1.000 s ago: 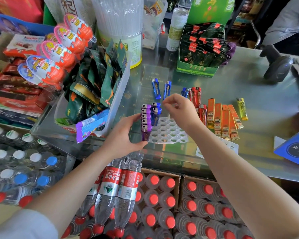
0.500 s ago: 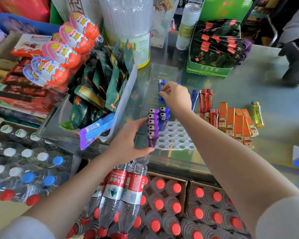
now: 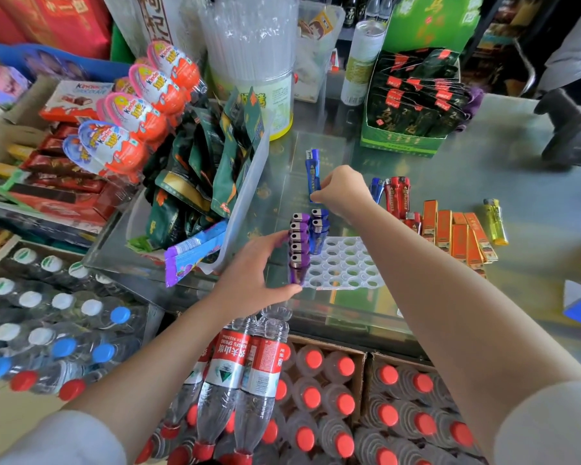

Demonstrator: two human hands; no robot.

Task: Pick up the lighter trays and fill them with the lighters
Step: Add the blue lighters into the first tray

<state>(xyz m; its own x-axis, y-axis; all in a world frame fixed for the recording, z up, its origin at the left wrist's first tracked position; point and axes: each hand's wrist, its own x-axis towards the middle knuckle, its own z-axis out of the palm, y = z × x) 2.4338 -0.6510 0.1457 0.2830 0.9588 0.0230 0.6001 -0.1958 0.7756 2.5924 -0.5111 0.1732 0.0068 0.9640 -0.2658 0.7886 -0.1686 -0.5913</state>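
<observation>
The white plastic lighter tray [image 3: 344, 266], a flat grid of round holes, lies on the glass counter [image 3: 517, 203] near its front edge. Along its left side stands a row of purple lighters with silver tops [image 3: 298, 250], and just right of them two dark blue lighters [image 3: 318, 229] fill the far holes of the next row; the rest of the holes show empty.

The left hand [image 3: 254, 273] braces the tray's left edge, thumb at the near corner and fingers touching the purple row, apparently so the light tray does not slide while lighters are pushed in. The right hand [image 3: 342, 193] hovers just beyond the tray and pinches the lower end of a long blue lighter [image 3: 312, 174], probably to bring it to the next free hole in the blue row.

Loose stock waits to the right: another blue lighter [image 3: 377, 189], red lighters [image 3: 396, 196], a batch of slim orange lighters [image 3: 457, 229] and a single translucent yellow lighter [image 3: 493, 221]. The filling looks only begun.
</observation>
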